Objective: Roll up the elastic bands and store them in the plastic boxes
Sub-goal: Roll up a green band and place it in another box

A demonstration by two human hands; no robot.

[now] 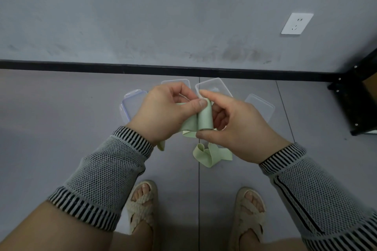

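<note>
Both hands, left (163, 112) and right (234, 122), pinching a half-rolled pale green elastic band (205, 117) above clear plastic boxes (212, 85) on the floor (61, 108), tail dangling down.

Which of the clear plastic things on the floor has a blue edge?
The leftmost one, partly hidden behind the left hand. Its rim looks bluish-purple with a clasp tab on top, while the other three clear pieces show plain, colourless rims.
</note>
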